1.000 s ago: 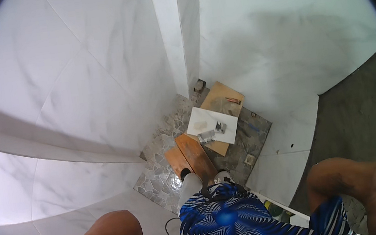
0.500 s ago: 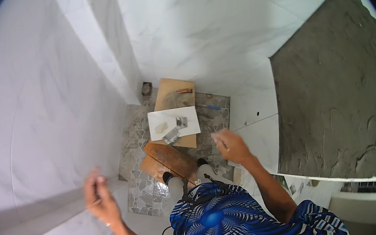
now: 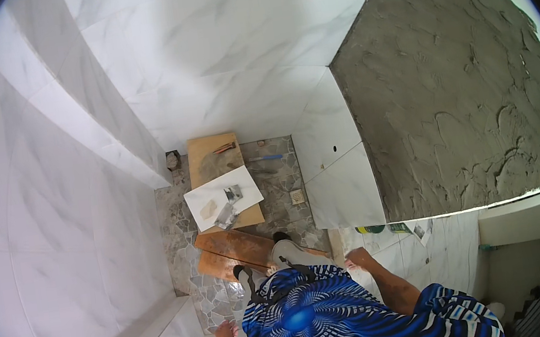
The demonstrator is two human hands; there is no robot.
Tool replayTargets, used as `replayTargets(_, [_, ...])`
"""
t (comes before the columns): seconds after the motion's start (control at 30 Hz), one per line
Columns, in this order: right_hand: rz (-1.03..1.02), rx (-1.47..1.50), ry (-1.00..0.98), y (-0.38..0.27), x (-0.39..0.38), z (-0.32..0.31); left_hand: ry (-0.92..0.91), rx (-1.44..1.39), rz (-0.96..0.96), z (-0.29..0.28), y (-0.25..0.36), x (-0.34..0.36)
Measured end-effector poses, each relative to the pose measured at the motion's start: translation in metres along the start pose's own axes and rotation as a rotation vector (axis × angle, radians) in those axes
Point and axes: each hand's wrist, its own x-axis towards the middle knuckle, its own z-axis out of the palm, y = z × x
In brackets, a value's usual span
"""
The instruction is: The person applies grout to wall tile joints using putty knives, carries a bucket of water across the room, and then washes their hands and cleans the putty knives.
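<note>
My left hand point(image 3: 225, 333) hangs low beside my blue patterned clothing, its fingers loosely apart and nothing visible in them. On the other side, my right hand point(image 3: 360, 259) hangs next to my hip, fingers slightly bent and apart, also without a visible object. Below and ahead of both hands, a white tile piece point(image 3: 245, 184) lies askew across a tan board point(image 3: 205, 167). Small silvery packets point(image 3: 226, 216) and a pale flat scrap point(image 3: 208, 208) rest on the tile. My feet are by orange-brown wooden planks point(image 3: 232, 247).
Grey wet mortar point(image 3: 437, 92) covers the right wall's upper part, above white marbled tiles point(image 3: 336, 177). Pliers point(image 3: 224, 148) lie on the board, with a blue-handled tool point(image 3: 265, 158) beside it. A small drain grate point(image 3: 297, 197) sits in the stone-patterned floor point(image 3: 283, 218).
Both hands have dropped toward my body, the left one moving right and down. My view has shifted right, and the white tile now appears turned at an angle. My feet have shifted.
</note>
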Motion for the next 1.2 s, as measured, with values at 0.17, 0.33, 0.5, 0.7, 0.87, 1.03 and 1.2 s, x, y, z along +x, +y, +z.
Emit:
replayTargets(0.17, [-0.253,-0.181,-0.028,-0.063,-0.021,0.039,-0.029,-0.114,0.057,0.014,0.034,-0.003])
replayTargets(0.33, [-0.351,-0.248,-0.025,-0.112,-0.033,0.060,-0.005,-0.103,0.178,0.028,0.090,-0.009])
replayTargets(0.5, [-0.372,-0.264,0.002,-0.106,-0.038,0.059,-0.004,-0.117,0.250,0.020,0.115,-0.021])
replayTargets(0.7, [-0.470,-0.530,-0.059,-0.063,-0.032,0.063,0.009,-0.119,0.160,-0.022,0.061,-0.024])
replayTargets(0.87, [-0.182,-0.188,-0.069,-0.052,-0.053,0.080,-0.025,-0.121,0.019,-0.050,0.030,-0.019])
replayTargets(1.03, [-0.175,-0.230,-0.064,-0.052,-0.064,0.112,-0.014,-0.091,0.012,-0.078,0.013,0.003])
replayTargets(1.2, [-0.221,-0.210,-0.033,-0.068,-0.070,0.124,-0.027,-0.009,0.043,-0.076,0.031,0.042])
